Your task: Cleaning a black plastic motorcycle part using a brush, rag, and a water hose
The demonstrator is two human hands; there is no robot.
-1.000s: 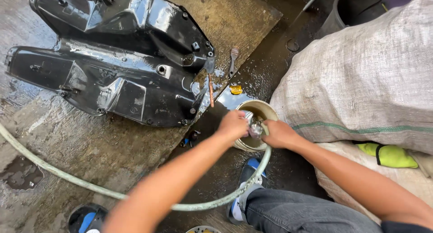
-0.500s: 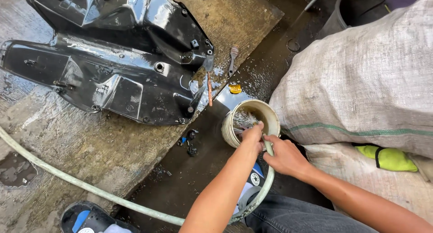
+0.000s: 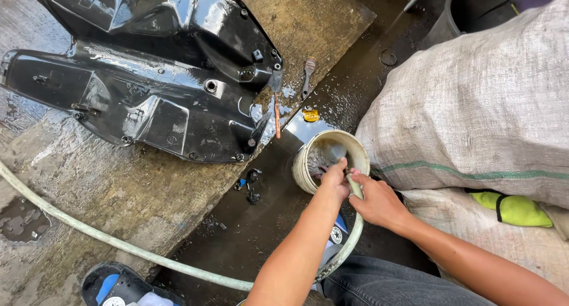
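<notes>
Hands meet at the near rim of the small cream bucket [image 3: 308, 164], just right of frame centre. Your right hand [image 3: 377, 200] is closed around the pale green hose [image 3: 89, 232] near its end, aiming it into the bucket, where water is splashing. Your left hand [image 3: 335, 178] is curled at the rim beside the hose end; whether it grips something small is hidden by fingers and spray.

The hose runs from the left edge across the wet concrete and loops up under your forearms. Judged from its curve, it is limp and wet, likely slippery, so a full wrap close to the end suits it. The bucket looks light (thin plastic, partly filled) and could tip; its rim is the steadying point.

Upper left lies a glossy black plastic panel [image 3: 148, 87], wet, with a small brush [image 3: 307, 75] beside it. A woven sack [image 3: 474, 98] fills the right side.
</notes>
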